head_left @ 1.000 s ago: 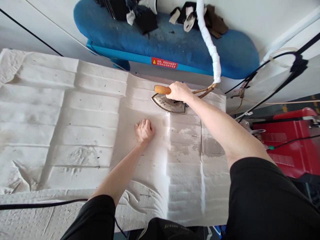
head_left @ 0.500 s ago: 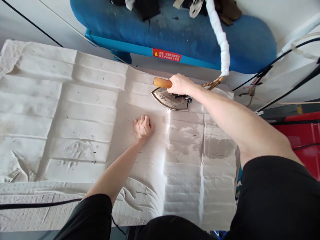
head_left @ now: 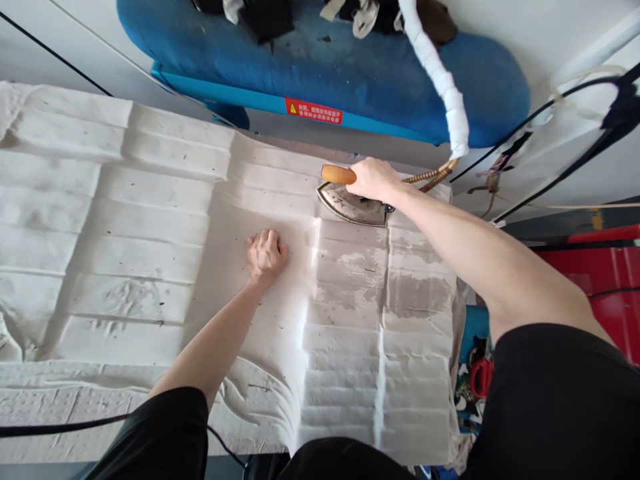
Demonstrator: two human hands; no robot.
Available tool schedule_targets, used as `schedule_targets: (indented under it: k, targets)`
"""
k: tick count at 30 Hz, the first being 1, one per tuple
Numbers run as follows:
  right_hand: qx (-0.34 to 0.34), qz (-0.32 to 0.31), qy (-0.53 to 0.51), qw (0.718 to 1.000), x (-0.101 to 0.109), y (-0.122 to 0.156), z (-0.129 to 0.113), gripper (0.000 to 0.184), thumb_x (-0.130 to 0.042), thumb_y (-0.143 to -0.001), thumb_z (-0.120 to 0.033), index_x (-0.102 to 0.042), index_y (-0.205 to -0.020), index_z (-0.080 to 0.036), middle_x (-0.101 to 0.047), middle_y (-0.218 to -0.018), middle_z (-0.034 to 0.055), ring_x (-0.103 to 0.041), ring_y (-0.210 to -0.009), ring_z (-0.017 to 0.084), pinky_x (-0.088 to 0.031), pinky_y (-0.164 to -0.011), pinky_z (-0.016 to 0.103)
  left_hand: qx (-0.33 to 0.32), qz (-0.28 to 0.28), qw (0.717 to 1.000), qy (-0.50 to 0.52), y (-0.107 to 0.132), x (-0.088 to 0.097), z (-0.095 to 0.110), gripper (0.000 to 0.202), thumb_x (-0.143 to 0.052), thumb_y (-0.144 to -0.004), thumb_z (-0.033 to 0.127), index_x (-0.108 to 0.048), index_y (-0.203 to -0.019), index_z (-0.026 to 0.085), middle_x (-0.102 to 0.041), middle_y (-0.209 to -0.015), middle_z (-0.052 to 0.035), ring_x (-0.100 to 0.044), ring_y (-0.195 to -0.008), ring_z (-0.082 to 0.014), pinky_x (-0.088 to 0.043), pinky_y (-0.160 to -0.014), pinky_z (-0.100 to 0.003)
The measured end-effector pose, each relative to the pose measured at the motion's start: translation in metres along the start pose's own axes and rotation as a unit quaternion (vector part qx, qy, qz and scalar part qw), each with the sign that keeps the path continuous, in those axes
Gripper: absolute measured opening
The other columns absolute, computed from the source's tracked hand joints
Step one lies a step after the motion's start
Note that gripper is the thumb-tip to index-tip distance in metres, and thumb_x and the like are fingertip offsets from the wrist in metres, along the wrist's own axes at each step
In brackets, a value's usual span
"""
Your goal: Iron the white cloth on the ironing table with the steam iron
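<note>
My right hand (head_left: 374, 180) is closed round the wooden handle (head_left: 338, 175) of a metal iron (head_left: 353, 205) that rests on a large white creased cloth (head_left: 150, 227) near its far right edge. My left hand (head_left: 265, 253) lies on the cloth a little to the left and nearer to me, fingers curled under, pressing the fabric down. Damp grey patches (head_left: 417, 293) mark the cloth just in front of the iron. A white-wrapped hose (head_left: 440, 83) and a coiled cord (head_left: 430, 177) run from the iron's rear upward.
A blue padded pressing board (head_left: 325, 60) with dark and light garments (head_left: 265, 17) stands behind the cloth. Black cables (head_left: 560, 107) cross the right side. Red equipment (head_left: 610, 267) sits at the right, red-handled scissors (head_left: 481, 377) lie below the table's right edge.
The iron and my right hand have shifted slightly to the right along the far edge of the cloth. My left hand stays pressed on the fabric; the view has shifted.
</note>
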State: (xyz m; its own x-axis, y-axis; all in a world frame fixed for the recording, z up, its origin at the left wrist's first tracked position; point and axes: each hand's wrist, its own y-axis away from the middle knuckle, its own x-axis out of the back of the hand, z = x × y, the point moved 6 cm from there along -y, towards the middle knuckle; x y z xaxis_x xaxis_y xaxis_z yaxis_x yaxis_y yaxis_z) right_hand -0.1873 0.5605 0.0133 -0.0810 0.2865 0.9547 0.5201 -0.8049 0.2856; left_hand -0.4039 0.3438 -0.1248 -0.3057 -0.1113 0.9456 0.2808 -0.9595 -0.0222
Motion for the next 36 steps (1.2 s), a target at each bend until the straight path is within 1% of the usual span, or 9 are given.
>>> schedule_targets:
  k: [9, 13, 16, 18, 20, 23, 26, 30, 36]
  targets:
    - [0.011, 0.02, -0.012, 1.0, -0.002, 0.004, -0.002, 0.041, -0.054, -0.094, -0.037, -0.072, -0.127, -0.021, -0.071, -0.12, 0.0164, -0.068, -0.103, 0.037, -0.052, -0.087, 0.048, -0.007, 0.02, 0.999, -0.037, -0.001, 0.0, 0.0, 0.007, -0.053, -0.084, 0.018, -0.057, -0.088, 0.021, -0.067, -0.095, -0.015, -0.064, -0.096, -0.0347, -0.04, -0.092, -0.047]
    - [0.032, 0.035, -0.029, 0.998, -0.003, 0.002, 0.001, 0.053, -0.057, -0.095, -0.044, -0.063, -0.143, -0.023, -0.06, -0.14, 0.0168, -0.067, -0.107, 0.036, -0.052, -0.09, 0.05, 0.003, 0.02, 0.999, -0.049, -0.002, 0.001, 0.002, 0.008, -0.054, -0.084, 0.018, -0.058, -0.089, 0.021, -0.068, -0.096, -0.015, -0.065, -0.097, -0.0343, -0.04, -0.091, -0.046]
    - [0.029, 0.031, -0.042, 0.998, 0.0, -0.002, 0.004, 0.067, -0.066, -0.089, -0.051, -0.055, -0.15, -0.024, -0.059, -0.143, 0.0173, -0.067, -0.11, 0.037, -0.053, -0.09, 0.05, 0.012, 0.014, 0.998, -0.059, -0.002, 0.002, 0.004, 0.009, -0.054, -0.084, 0.018, -0.059, -0.091, 0.021, -0.068, -0.096, -0.0151, -0.065, -0.097, -0.0342, -0.041, -0.091, -0.046]
    - [0.017, 0.002, -0.048, 0.999, 0.0, -0.007, 0.005, 0.067, -0.071, -0.086, -0.05, -0.06, -0.145, -0.021, -0.066, -0.132, 0.0167, -0.067, -0.109, 0.038, -0.054, -0.088, 0.049, 0.016, 0.011, 0.997, -0.069, -0.003, 0.002, 0.005, 0.01, -0.053, -0.084, 0.018, -0.059, -0.091, 0.021, -0.068, -0.097, -0.0149, -0.065, -0.098, -0.0337, -0.041, -0.091, -0.045]
    - [-0.002, -0.054, -0.05, 0.997, -0.003, -0.012, 0.005, 0.055, -0.072, -0.085, -0.049, -0.07, -0.13, -0.017, -0.074, -0.112, 0.0164, -0.07, -0.1, 0.037, -0.056, -0.082, 0.048, 0.019, 0.009, 0.997, -0.078, -0.003, 0.002, 0.006, 0.01, -0.052, -0.085, 0.017, -0.059, -0.091, 0.021, -0.068, -0.098, -0.0143, -0.065, -0.097, -0.0326, -0.041, -0.091, -0.044]
    - [-0.018, -0.111, -0.055, 0.992, -0.009, -0.017, 0.006, 0.043, -0.07, -0.085, -0.048, -0.078, -0.11, -0.014, -0.075, -0.09, 0.0165, -0.072, -0.085, 0.034, -0.056, -0.074, 0.047, 0.019, 0.007, 0.996, -0.086, -0.003, 0.002, 0.006, 0.01, -0.052, -0.085, 0.017, -0.059, -0.092, 0.021, -0.069, -0.099, -0.0139, -0.065, -0.097, -0.0316, -0.041, -0.091, -0.044]
    - [-0.004, -0.081, -0.05, 0.995, -0.009, -0.021, 0.006, 0.043, -0.071, -0.084, -0.047, -0.078, -0.109, -0.013, -0.075, -0.089, 0.0177, -0.072, -0.086, 0.035, -0.057, -0.075, 0.047, 0.018, 0.006, 0.996, -0.085, -0.003, 0.0, 0.005, 0.011, -0.051, -0.085, 0.018, -0.059, -0.092, 0.021, -0.069, -0.1, -0.0139, -0.065, -0.098, -0.0319, -0.04, -0.092, -0.044]
    - [0.007, -0.019, -0.026, 0.999, -0.007, -0.021, 0.007, 0.052, -0.07, -0.082, -0.049, -0.074, -0.118, -0.012, -0.075, -0.101, 0.0216, -0.072, -0.098, 0.04, -0.058, -0.081, 0.049, 0.013, 0.002, 0.997, -0.075, -0.002, 0.001, 0.005, 0.011, -0.051, -0.086, 0.018, -0.059, -0.093, 0.021, -0.069, -0.1, -0.0143, -0.065, -0.097, -0.0326, -0.04, -0.092, -0.044]
    - [-0.005, 0.007, -0.025, 1.0, -0.005, -0.016, 0.007, 0.046, -0.069, -0.081, -0.043, -0.075, -0.116, -0.013, -0.075, -0.111, 0.0212, -0.07, -0.104, 0.04, -0.057, -0.089, 0.049, 0.012, -0.004, 0.998, -0.06, -0.002, 0.006, 0.007, 0.01, -0.051, -0.087, 0.019, -0.059, -0.092, 0.021, -0.068, -0.099, -0.0149, -0.064, -0.096, -0.0329, -0.04, -0.092, -0.044]
